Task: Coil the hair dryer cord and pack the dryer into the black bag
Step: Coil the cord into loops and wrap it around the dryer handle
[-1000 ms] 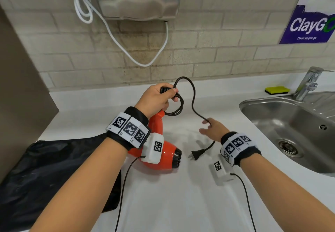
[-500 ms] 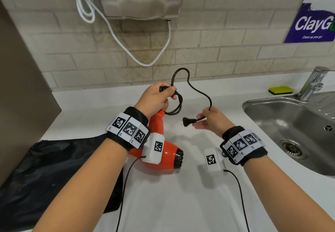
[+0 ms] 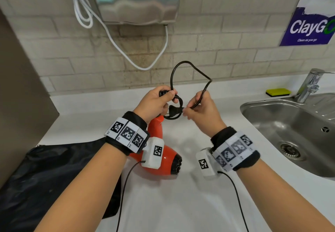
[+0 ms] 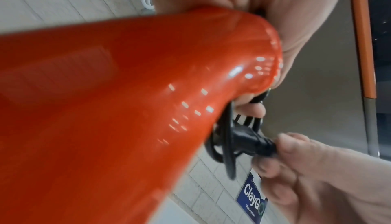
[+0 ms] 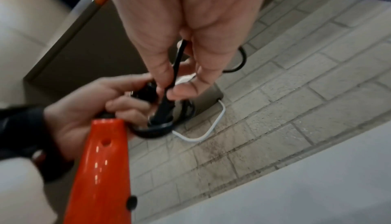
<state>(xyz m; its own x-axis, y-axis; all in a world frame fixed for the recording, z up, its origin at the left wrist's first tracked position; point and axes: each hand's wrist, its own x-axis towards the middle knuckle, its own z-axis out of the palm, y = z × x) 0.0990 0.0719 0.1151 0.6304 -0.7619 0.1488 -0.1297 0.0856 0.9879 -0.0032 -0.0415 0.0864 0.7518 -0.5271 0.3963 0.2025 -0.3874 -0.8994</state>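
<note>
The left hand (image 3: 156, 103) grips the glossy orange hair dryer's (image 3: 159, 152) handle top and gathered black cord (image 3: 183, 72) loops above the white counter (image 3: 181, 204). The right hand (image 3: 199, 110) pinches the black plug (image 3: 175, 108) end; it should tuck snugly through the coil, keeping loops tight. The black fabric bag (image 3: 45, 177) lies near left.

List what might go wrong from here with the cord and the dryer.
1. A tall loose loop of the cord stands free above both hands; it may spring out and undo the coil if either grip eases.
2. The right hand only pinches the cord by the plug, so the plug may slip before it is tucked in.
3. The left hand holds the coils and the hair dryer handle together; shifting its grip could drop either.
</note>
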